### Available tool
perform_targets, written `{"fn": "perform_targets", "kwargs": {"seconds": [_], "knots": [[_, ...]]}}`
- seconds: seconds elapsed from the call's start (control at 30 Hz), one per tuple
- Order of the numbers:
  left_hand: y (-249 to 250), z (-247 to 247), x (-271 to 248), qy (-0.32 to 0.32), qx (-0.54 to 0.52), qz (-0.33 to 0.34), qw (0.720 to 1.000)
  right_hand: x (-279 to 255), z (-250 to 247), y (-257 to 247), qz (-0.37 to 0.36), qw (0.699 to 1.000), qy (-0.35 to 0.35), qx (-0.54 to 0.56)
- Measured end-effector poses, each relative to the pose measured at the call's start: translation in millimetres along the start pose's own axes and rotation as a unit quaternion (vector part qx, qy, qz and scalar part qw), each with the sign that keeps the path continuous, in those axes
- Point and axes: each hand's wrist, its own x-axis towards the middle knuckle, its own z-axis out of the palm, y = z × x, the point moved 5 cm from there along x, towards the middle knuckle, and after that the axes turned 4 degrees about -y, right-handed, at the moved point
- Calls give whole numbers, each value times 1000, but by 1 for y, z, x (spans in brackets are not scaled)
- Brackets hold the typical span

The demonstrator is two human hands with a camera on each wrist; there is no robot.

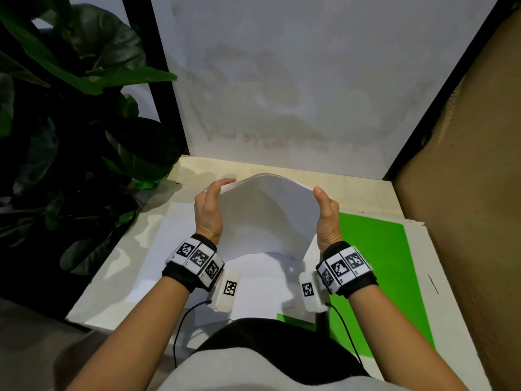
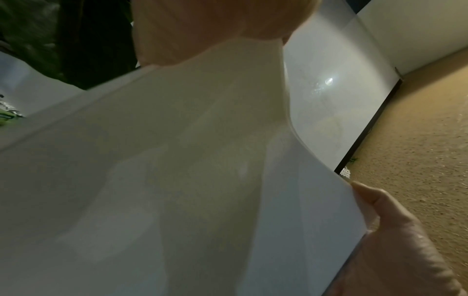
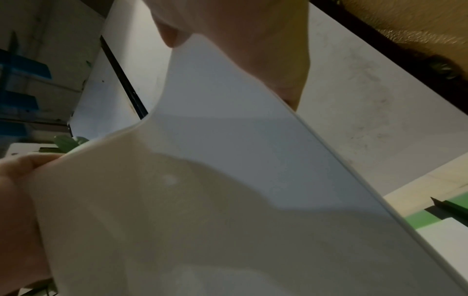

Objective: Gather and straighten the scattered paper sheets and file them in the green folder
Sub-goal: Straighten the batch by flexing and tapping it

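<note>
A stack of white paper sheets point(image 1: 267, 215) stands upright above the table, bowed into an arch between my two hands. My left hand point(image 1: 210, 206) grips its left edge, fingers curled over the top corner. My right hand point(image 1: 327, 213) grips its right edge, thumb on the near face. The sheets point(image 2: 202, 180) fill the left wrist view and the same sheets point(image 3: 228, 190) fill the right wrist view. The green folder point(image 1: 380, 263) lies flat on the table to the right, under my right wrist. More white sheets point(image 1: 174, 249) lie flat on the table below the stack.
A large dark-leaved plant point(image 1: 70, 122) crowds the table's left side. A white wall panel point(image 1: 296, 80) stands behind the table and a brown textured wall point(image 1: 465, 193) closes the right. The white table point(image 1: 439, 306) ends close to my body.
</note>
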Motion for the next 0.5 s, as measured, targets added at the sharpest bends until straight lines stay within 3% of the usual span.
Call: {"fn": "perform_targets", "kwargs": {"seconds": [0.2,0.33,0.5], "knots": [[-1,2,-1,-11,9,32,999,7,-1,3,-23,1000,-6,-14],[-3,1,0,-13,-11,15,1000,10,0,1,-39,999,-24,-28],[2,4,-1,-9,18,55,998,10,0,3,-41,998,-32,-41]]}}
